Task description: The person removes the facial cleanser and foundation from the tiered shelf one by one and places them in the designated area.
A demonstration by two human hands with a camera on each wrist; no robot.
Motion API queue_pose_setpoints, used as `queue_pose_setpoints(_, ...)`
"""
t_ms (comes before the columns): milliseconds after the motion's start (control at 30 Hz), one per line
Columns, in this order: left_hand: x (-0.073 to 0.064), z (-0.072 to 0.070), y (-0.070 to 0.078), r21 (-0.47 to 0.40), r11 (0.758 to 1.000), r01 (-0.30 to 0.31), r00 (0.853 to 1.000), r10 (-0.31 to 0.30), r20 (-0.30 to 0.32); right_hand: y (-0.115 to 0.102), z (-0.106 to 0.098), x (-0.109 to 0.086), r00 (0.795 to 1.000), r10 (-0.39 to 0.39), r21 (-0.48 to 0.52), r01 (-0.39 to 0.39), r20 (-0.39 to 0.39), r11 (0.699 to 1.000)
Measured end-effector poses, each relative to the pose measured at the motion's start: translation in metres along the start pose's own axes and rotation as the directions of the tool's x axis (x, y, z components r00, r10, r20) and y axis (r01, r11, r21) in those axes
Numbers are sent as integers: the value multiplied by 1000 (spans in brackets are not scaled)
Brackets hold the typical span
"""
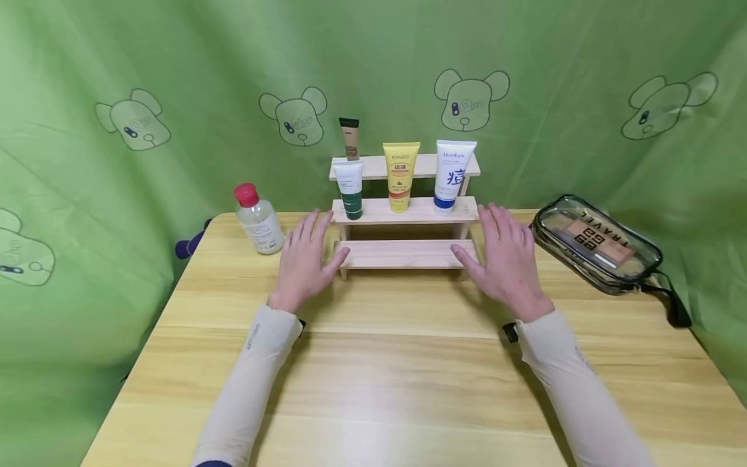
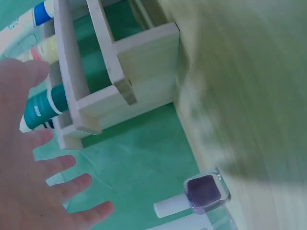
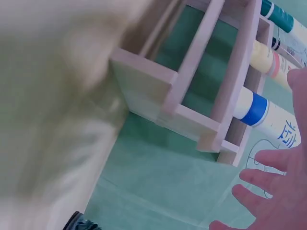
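Note:
A light wooden three-step rack [image 1: 403, 254] stands at the back of the table. My left hand [image 1: 306, 263] is spread at its left side, thumb close to the lowest shelf. On the right side my right hand [image 1: 504, 259] is spread likewise, and neither holds anything. Along the middle shelf stand a white-and-green tube [image 1: 351, 188], a yellow tube [image 1: 401, 176] and a white tube with a blue cap [image 1: 453, 175]. A small beige tube with a black end [image 1: 350, 139] is on the top shelf. The lowest shelf holds nothing.
Left of the rack stands a clear bottle with a red cap [image 1: 257, 218]. A small dark purple bottle with a white cap [image 2: 204, 192] shows near it in the left wrist view. A clear zip pouch [image 1: 598, 243] lies at right. Green curtain [image 1: 385, 58] hangs behind.

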State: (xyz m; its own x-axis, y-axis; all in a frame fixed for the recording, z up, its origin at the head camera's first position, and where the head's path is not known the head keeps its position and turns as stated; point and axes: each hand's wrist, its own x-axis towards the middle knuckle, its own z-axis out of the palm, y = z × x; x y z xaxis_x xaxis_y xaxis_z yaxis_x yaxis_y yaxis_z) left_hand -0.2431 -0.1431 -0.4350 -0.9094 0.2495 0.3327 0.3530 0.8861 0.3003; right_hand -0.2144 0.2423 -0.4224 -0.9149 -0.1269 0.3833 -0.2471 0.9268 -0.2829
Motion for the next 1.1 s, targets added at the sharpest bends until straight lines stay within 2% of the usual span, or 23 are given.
queue_pose_setpoints(267,15,7,-11,-147,989,-6,1000,4,-14,-3,-11,21,998,-27,30,29,-65,999)
queue_pose_setpoints(367,20,10,-13,-240,971,6,1000,-9,-11,-6,-15,29,995,-43,40,47,-88,998)
queue_pose_setpoints(467,26,14,-14,-333,942,38,999,-37,12,-9,-18,36,995,-36,79,43,-90,996)
queue_pose_setpoints(600,30,20,-15,-455,888,66,998,-55,38,-16,-21,44,997,-3,157,15,-74,987)
queue_pose_setpoints(767,32,30,-15,-604,793,86,996,-73,46,-22,-21,50,997,22,214,-7,-69,977)
queue_pose_setpoints(900,34,35,-15,-674,729,119,992,-109,57,-23,-19,54,995,42,278,-16,-88,960)
queue_pose_setpoints(1100,37,42,-13,-758,634,155,985,-155,73,-23,-14,65,989,112,479,-54,-94,876)
